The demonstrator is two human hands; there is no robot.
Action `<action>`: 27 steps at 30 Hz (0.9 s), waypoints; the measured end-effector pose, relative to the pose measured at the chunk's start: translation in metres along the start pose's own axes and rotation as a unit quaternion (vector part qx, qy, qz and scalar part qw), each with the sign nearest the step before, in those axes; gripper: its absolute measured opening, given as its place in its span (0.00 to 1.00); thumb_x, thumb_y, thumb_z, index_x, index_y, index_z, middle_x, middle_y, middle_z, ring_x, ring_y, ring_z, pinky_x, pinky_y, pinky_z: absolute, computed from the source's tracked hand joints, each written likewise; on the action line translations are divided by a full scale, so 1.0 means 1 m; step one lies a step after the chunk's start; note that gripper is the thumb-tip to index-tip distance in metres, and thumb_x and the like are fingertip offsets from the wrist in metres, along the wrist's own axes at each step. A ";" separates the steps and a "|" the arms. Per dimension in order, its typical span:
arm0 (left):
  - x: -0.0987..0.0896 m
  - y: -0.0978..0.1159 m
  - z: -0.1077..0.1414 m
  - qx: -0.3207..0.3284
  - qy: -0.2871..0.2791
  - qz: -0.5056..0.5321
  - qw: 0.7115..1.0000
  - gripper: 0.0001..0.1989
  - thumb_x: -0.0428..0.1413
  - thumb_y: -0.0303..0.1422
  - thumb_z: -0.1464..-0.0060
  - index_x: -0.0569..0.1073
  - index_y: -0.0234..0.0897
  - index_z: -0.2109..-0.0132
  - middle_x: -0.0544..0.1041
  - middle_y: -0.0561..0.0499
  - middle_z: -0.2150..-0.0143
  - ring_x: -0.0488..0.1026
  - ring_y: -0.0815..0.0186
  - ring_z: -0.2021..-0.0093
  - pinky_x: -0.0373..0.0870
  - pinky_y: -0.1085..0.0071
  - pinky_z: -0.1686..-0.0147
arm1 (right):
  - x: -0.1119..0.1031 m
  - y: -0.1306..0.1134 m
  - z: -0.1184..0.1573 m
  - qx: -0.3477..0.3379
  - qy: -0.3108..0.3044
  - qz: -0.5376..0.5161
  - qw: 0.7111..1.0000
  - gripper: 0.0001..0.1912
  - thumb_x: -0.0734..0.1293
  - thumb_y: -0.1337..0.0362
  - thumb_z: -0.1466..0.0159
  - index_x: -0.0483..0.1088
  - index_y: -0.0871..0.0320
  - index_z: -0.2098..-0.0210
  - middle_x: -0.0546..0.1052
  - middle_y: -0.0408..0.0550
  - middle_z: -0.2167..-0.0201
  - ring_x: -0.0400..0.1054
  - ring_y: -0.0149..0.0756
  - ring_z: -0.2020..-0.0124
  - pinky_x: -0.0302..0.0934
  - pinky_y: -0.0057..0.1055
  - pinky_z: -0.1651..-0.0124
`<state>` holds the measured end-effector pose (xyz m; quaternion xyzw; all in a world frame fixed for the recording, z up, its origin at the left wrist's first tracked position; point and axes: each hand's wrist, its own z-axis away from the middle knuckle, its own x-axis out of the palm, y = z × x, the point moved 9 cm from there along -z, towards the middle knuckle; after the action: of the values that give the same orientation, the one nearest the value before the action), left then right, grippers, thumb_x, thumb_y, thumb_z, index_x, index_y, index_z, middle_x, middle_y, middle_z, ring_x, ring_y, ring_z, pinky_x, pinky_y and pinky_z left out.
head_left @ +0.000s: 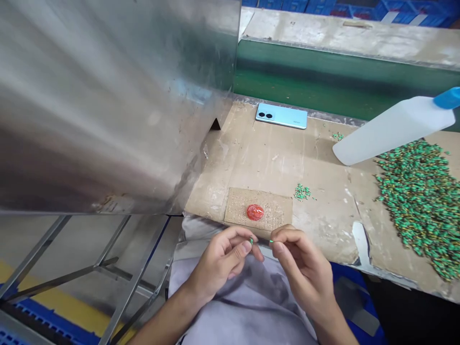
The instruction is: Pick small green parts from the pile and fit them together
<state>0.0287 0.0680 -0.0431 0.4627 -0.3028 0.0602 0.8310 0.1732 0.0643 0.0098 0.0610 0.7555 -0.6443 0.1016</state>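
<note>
Over my lap, at the table's front edge, my left hand (224, 254) pinches a small green piece (251, 241) between thumb and forefinger. A short gap to its right, my right hand (305, 268) is closed in a pinch on another tiny green piece (271, 241), mostly covered by the fingertips. Just beyond both hands lies a rectangular cardboard pad (237, 206) with a glossy red lump (255, 212) on it. A little cluster of green bits (302, 192) is scattered right of the pad. What exactly the green pieces are is too small to tell.
A large pile of green-and-brown pieces (420, 206) covers the right side. A white bottle with a blue cap (395, 127) leans beside it. A light-blue phone (282, 116) lies at the back. A big metal panel (108, 105) walls off the left.
</note>
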 end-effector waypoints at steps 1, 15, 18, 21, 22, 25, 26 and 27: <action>0.000 -0.001 0.000 -0.005 0.003 0.012 1.000 0.15 0.66 0.43 0.36 0.76 0.35 0.55 0.83 0.50 0.67 0.52 0.82 0.84 0.46 0.80 0.84 | 0.002 0.001 0.001 0.002 0.005 -0.008 1.000 0.05 0.64 0.68 0.24 0.71 0.51 0.56 0.74 0.41 0.66 0.70 0.30 0.66 0.66 0.24 0.65; -0.014 0.004 0.004 0.032 0.068 -0.054 0.996 0.16 0.71 0.44 0.44 0.84 0.35 0.59 0.84 0.48 0.67 0.56 0.80 0.83 0.49 0.81 0.86 | -0.003 0.004 -0.002 0.045 0.067 -0.048 0.996 0.04 0.67 0.63 0.26 0.74 0.52 0.58 0.75 0.43 0.68 0.65 0.29 0.74 0.59 0.25 0.75; -0.017 0.004 0.004 0.030 0.087 -0.040 0.995 0.16 0.73 0.42 0.46 0.83 0.35 0.58 0.87 0.46 0.65 0.64 0.77 0.81 0.53 0.81 0.84 | -0.003 0.003 -0.002 0.038 0.065 -0.054 0.996 0.05 0.67 0.63 0.26 0.74 0.52 0.60 0.75 0.43 0.69 0.66 0.30 0.73 0.60 0.25 0.74; -0.020 0.001 0.004 0.017 0.099 -0.015 0.995 0.17 0.75 0.40 0.48 0.83 0.37 0.55 0.88 0.44 0.63 0.68 0.75 0.79 0.53 0.82 0.83 | -0.002 -0.001 -0.001 0.022 0.058 -0.068 0.996 0.05 0.67 0.64 0.26 0.74 0.52 0.60 0.74 0.43 0.69 0.68 0.32 0.70 0.62 0.25 0.72; -0.020 0.002 0.004 0.023 0.099 -0.016 0.995 0.16 0.74 0.40 0.47 0.83 0.36 0.57 0.88 0.44 0.63 0.66 0.76 0.80 0.53 0.81 0.83 | -0.001 -0.001 -0.001 0.017 0.056 -0.074 0.996 0.05 0.67 0.64 0.26 0.73 0.53 0.60 0.74 0.44 0.68 0.69 0.32 0.70 0.63 0.25 0.72; -0.017 0.009 0.005 0.071 0.090 -0.043 0.992 0.12 0.73 0.41 0.46 0.86 0.37 0.64 0.88 0.45 0.64 0.60 0.79 0.83 0.52 0.79 0.84 | 0.007 0.000 0.000 0.021 0.036 -0.101 0.994 0.04 0.66 0.64 0.25 0.73 0.53 0.58 0.74 0.43 0.67 0.69 0.30 0.72 0.64 0.25 0.73; -0.016 0.014 0.005 0.094 0.090 -0.055 0.990 0.10 0.74 0.40 0.46 0.87 0.38 0.66 0.88 0.45 0.63 0.61 0.78 0.83 0.54 0.79 0.84 | 0.010 0.001 0.000 0.027 0.026 -0.112 0.993 0.04 0.66 0.64 0.24 0.72 0.53 0.58 0.74 0.43 0.67 0.69 0.29 0.73 0.66 0.25 0.73; -0.016 0.018 0.006 0.119 0.093 -0.066 0.986 0.08 0.74 0.39 0.46 0.87 0.40 0.67 0.88 0.47 0.63 0.64 0.76 0.82 0.55 0.78 0.84 | 0.013 0.003 0.000 0.034 0.017 -0.122 0.992 0.04 0.65 0.64 0.24 0.72 0.53 0.57 0.74 0.43 0.67 0.69 0.29 0.74 0.67 0.26 0.72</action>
<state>0.0060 0.0759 -0.0363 0.5694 -0.1837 0.0835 0.7969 0.1607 0.0645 0.0042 -0.0174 0.7369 -0.6757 0.0071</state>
